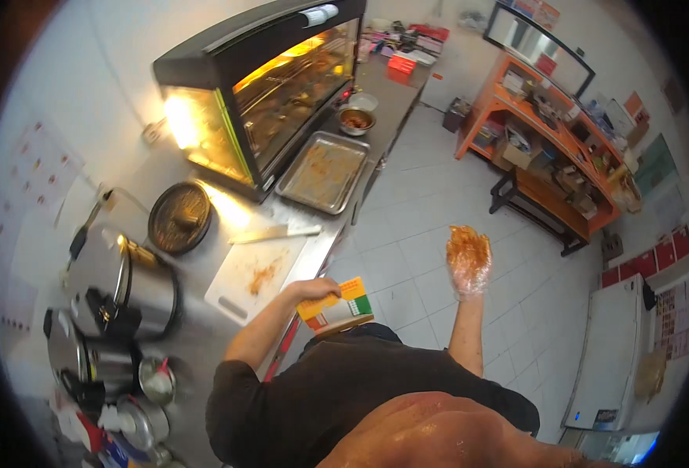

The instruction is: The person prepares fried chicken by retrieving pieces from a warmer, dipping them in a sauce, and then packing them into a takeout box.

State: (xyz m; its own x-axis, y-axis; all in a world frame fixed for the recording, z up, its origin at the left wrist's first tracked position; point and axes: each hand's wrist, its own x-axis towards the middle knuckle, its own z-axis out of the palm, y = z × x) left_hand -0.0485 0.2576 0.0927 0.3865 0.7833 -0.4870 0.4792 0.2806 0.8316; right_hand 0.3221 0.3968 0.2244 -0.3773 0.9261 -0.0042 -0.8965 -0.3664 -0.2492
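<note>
My left hand [315, 289] grips the upper edge of a printed paper packet [353, 310] in yellow, white, green and orange, close to my body. My right hand [469, 254], in a clear plastic glove smeared with orange-red sauce, is held out over the floor, holding nothing. By my left arm a white cutting board [227, 281] bears reddish smears, and a knife [274, 234] lies across its far end. Beyond it is a metal tray [327, 169] with orange residue. A steel bowl [356, 121] of reddish food stands past the tray.
A lit glass display warmer [297, 88] stands on the steel counter at the back left. A dark round pan [179, 217] and large metal pots [145, 292] are at the left. Across the tiled floor are an orange shelf [496, 99], a wooden bench [546, 205] and a white chest freezer [604, 351].
</note>
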